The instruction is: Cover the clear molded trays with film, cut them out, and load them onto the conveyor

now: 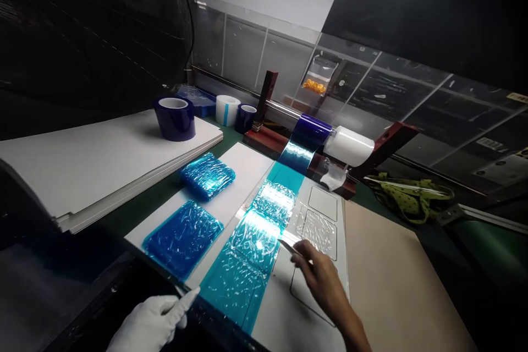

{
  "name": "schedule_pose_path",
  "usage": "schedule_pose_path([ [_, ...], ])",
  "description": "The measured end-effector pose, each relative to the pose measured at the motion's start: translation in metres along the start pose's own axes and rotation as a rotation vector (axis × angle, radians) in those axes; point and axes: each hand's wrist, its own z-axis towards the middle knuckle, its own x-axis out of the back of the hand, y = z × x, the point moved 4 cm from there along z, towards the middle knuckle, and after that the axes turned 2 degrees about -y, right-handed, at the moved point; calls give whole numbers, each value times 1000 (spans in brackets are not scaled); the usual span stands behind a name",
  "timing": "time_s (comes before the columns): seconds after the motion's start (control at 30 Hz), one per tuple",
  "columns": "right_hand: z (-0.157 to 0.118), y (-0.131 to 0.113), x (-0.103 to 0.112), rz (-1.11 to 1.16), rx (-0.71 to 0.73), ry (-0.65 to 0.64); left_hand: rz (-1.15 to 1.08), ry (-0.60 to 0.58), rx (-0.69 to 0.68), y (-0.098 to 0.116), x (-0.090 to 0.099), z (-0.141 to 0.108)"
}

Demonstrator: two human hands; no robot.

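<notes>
My left hand (154,322), in a white glove, is at the near edge of the board, its thumb and forefinger pressed together beside the near left corner of a long blue film strip (231,286). What they pinch, if anything, does not show. In my bare right hand (317,272) is a thin pointed metal blade (287,246), its tip at the right edge of the strip. The strip runs over a white board (284,286) with outlined panels, up to a dark blue film roll (313,127). Wrinkles and bright glare cover its middle.
Two stacks of blue film pieces (183,239) (208,176) lie left of the strip. Farther left, a tape roll (175,121) stands on white sheets (103,148). A white roll (350,146) shares the wooden stand (268,143). A brown board (391,264) lies right.
</notes>
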Motion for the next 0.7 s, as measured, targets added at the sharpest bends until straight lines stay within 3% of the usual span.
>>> schedule_pose_path([
  [0.1,16,-29,-34,120,63,-36,-171,-97,40,-1,-17,-3],
  [0.23,36,-48,-60,22,43,-26,-294,-117,-16,6,-35,-2],
  [0.4,39,-47,-67,-65,20,-13,-349,-156,-40,2,-42,-3],
  [0.7,36,-51,-66,-165,-26,-2,-337,-195,-91,7,-24,-11],
])
